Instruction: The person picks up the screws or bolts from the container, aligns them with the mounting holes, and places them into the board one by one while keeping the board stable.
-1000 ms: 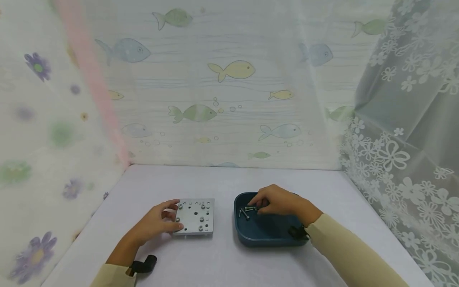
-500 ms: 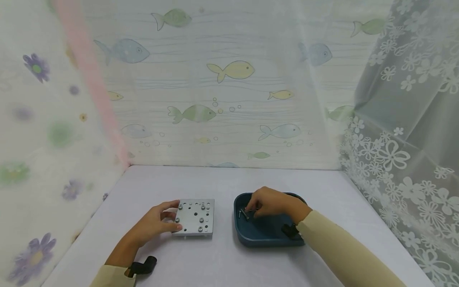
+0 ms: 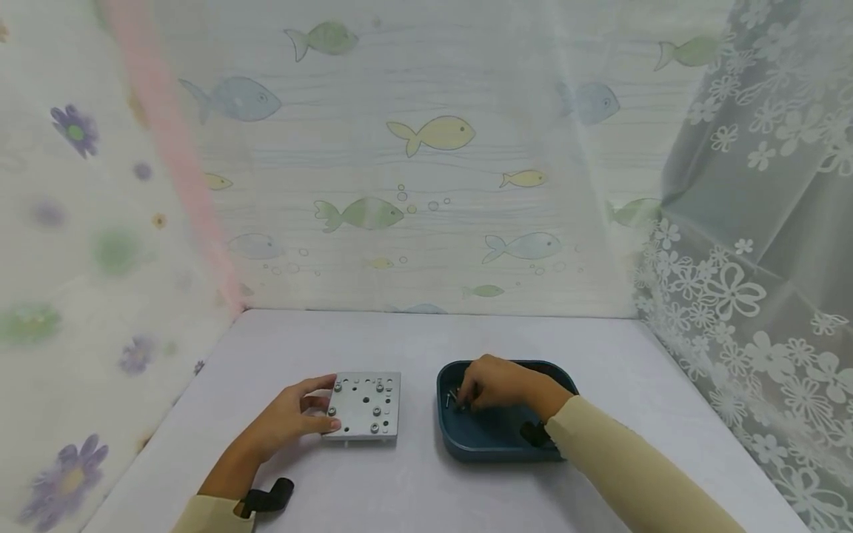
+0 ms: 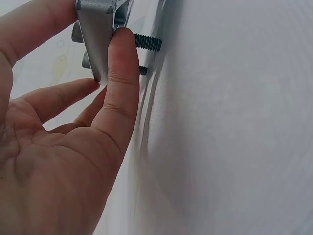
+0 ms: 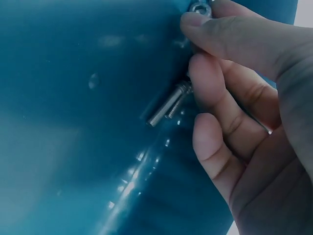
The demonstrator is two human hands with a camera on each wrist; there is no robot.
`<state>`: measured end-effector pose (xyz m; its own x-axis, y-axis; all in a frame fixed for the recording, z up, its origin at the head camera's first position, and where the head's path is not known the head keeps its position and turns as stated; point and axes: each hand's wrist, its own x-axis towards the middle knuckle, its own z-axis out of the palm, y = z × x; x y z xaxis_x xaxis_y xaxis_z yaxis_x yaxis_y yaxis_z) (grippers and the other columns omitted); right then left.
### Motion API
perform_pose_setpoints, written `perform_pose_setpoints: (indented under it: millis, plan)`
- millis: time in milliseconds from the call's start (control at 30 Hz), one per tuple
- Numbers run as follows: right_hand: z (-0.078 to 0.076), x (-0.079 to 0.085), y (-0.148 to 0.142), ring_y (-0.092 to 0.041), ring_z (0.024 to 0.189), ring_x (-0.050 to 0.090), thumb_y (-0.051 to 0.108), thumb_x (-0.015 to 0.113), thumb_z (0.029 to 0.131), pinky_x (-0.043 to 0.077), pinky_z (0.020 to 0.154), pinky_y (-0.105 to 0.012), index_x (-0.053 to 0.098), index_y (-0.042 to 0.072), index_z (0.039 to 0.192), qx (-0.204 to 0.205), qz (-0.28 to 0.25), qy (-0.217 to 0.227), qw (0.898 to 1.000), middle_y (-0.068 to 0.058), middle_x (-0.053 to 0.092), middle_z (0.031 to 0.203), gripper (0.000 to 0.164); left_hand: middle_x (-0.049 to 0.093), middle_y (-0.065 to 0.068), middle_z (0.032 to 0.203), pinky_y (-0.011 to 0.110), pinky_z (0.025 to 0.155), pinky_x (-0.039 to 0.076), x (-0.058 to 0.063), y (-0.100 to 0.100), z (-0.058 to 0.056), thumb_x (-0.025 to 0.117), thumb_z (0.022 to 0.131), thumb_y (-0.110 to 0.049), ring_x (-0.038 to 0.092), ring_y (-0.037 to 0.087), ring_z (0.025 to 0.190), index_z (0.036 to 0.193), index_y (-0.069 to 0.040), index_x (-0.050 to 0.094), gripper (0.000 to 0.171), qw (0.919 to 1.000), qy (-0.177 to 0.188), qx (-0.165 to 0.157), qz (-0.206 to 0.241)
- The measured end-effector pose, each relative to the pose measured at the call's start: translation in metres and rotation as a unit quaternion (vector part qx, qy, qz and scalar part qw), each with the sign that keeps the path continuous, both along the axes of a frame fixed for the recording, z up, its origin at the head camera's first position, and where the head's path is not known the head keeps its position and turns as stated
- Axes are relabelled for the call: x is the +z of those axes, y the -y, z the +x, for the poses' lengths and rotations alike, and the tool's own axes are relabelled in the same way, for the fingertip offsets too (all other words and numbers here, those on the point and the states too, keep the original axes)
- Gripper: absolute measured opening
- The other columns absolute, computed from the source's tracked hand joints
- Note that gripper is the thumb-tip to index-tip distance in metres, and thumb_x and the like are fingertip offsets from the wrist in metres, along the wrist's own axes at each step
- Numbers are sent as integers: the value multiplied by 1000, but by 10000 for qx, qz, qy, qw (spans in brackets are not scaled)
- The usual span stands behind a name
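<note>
A silver metal plate [image 3: 356,426] with drilled holes and several socket head bolts stands left of centre on the white table. My left hand [image 3: 286,420] grips its left side, the thumb near the front corner and fingers along the edge. In the left wrist view, threaded bolt ends [image 4: 149,43] stick out below the plate. My right hand [image 3: 506,385] reaches into the dark blue tray [image 3: 506,453]. Thumb and index finger pinch a socket head bolt [image 5: 199,9], its shank hidden by the fingers. Other bolts [image 5: 164,108] lie on the tray floor beside the fingertips.
A white cloth covers the table [image 3: 373,488]. Behind it hangs a fish-patterned curtain [image 3: 426,222], with a flowered curtain [image 3: 73,296] at the left and a lacy one [image 3: 753,296] at the right. Each wrist carries a black strap mount [image 3: 269,497].
My right hand has moved left and slightly toward me inside the tray, over the bolts there, and its fingers have closed on one. My left hand keeps its hold on the plate.
</note>
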<state>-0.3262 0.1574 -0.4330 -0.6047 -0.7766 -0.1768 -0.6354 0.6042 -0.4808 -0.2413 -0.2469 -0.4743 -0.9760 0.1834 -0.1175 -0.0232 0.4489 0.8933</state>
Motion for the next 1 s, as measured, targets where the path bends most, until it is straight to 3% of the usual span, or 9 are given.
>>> perform_pose_setpoints:
  millis: [533,1000]
  plan:
    - [3,-1,6,3,84,63,12,80,91,54,75,-19,82,25,103,168,89,-430,9989,17,74,96,18,50,10,155,39,102,50,-2,-1,1,93,76,-25,59,26,127,157,-16,45,94,9998,8,32,197]
    - [2,5,5,3,88,63,21,79,93,54,81,-22,81,26,107,172,-147,-883,9958,21,72,95,15,49,13,156,33,94,54,-5,1,1,92,77,-23,61,24,123,159,-15,42,96,9988,113,-35,469]
